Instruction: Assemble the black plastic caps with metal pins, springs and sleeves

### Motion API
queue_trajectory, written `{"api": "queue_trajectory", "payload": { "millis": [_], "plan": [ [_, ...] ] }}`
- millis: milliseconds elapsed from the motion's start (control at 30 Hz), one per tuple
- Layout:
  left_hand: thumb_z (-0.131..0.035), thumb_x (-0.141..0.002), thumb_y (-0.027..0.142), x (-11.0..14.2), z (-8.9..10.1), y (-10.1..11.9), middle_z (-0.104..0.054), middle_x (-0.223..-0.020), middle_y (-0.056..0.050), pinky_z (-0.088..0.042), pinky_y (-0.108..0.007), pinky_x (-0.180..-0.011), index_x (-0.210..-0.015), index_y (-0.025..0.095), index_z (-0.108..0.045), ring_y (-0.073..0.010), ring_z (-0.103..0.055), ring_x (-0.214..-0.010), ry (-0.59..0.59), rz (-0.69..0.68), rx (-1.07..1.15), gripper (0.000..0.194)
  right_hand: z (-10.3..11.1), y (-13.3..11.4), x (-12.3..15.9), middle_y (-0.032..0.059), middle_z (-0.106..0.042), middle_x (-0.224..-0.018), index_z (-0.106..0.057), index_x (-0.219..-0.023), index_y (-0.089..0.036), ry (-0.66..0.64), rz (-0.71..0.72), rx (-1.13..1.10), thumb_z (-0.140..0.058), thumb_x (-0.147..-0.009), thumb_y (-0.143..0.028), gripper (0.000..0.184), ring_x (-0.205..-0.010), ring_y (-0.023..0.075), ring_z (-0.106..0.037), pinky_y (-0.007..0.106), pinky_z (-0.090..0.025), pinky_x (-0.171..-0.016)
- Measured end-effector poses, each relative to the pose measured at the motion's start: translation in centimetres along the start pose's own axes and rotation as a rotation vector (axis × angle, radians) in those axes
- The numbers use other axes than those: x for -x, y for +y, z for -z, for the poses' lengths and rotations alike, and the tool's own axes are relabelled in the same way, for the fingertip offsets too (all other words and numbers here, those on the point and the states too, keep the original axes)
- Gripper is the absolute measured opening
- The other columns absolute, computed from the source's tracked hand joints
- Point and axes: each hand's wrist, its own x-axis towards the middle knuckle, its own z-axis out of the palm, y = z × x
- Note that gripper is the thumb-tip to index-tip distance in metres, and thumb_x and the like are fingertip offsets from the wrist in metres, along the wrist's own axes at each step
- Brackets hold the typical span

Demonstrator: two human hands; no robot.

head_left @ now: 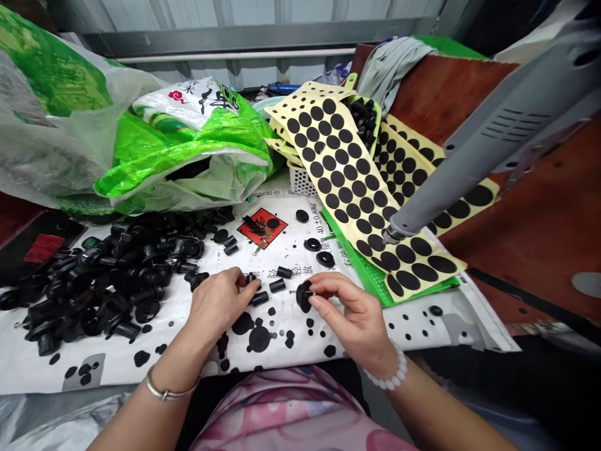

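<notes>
Between the thumb and fingertips of my right hand (350, 307) is a black round disc-shaped part (304, 296), held on edge, with a thin metal pin sticking out of it. My left hand (220, 297) is low over the table, thumb and index finger closing at a small black cylinder (252, 277), partly hidden by the fingers. Close by lie several more black cylinders (277, 285). Beyond my right hand rest a few black round parts (325, 259) with raised centres. To the left spreads a big pile of black plastic parts (136, 269).
Sheets of black round stickers (347, 169) lean over a green tray (375, 282) and a white basket (303, 180). A grey tool arm (488, 125) slants in from the right. Green and white plastic bags (188, 144) stand behind the pile. White printed sheeting (188, 351) with black spots covers the table.
</notes>
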Motion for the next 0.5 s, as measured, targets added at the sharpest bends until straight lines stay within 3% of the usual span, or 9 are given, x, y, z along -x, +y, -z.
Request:
{"api": "queue_trajectory", "payload": {
  "millis": [133,333,433,500],
  "plan": [
    [-0.047,-0.082,0.051,0.0,-0.6,-0.5,-0.068,-0.074,-0.003,-0.042,-0.027,-0.058,-0.089,0.020,-0.062,-0.0183,-0.062,-0.063,0.121,-0.123,0.169,0.035,-0.1,-0.4,-0.4,0.0079,-0.064,-0.091,-0.063,-0.086,-0.017,0.019,0.006,-0.013,-0.060,-0.081,-0.015,0.006,-0.087,0.0185,-0.062,0.031,-0.054,-0.071],
    [-0.053,-0.084,0.039,1.5,-1.7,-1.4,-0.070,-0.095,-0.006,-0.050,-0.026,-0.074,-0.100,0.019,-0.061,-0.0171,-0.066,-0.081,0.319,-0.509,0.367,0.027,-1.0,-0.6,-1.4,0.0074,-0.064,-0.091,-0.063,-0.087,-0.017,0.050,0.017,-0.086,-0.059,-0.082,-0.015,0.007,-0.088,0.0180,-0.061,0.031,-0.053,-0.074],
    [-0.057,-0.083,0.034,2.3,-1.9,-1.1,-0.070,-0.096,-0.006,-0.051,-0.028,-0.079,-0.098,0.019,-0.061,-0.0183,-0.066,-0.088,0.345,-0.531,0.487,0.022,-1.0,-0.7,-1.4,0.0072,-0.064,-0.093,-0.063,-0.089,-0.018,0.050,0.040,-0.120,-0.059,-0.081,-0.013,0.010,-0.090,0.0179,-0.061,0.032,-0.052,-0.076],
    [-0.059,-0.082,0.031,2.8,-1.9,-0.8,-0.069,-0.094,-0.005,-0.051,-0.029,-0.079,-0.096,0.019,-0.062,-0.0176,-0.065,-0.086,0.301,-0.498,0.653,0.019,-0.9,-0.7,-1.4,0.0071,-0.064,-0.095,-0.063,-0.090,-0.018,0.027,0.059,-0.135,-0.060,-0.081,-0.011,0.012,-0.093,0.0183,-0.061,0.033,-0.052,-0.079]
  ]
}}
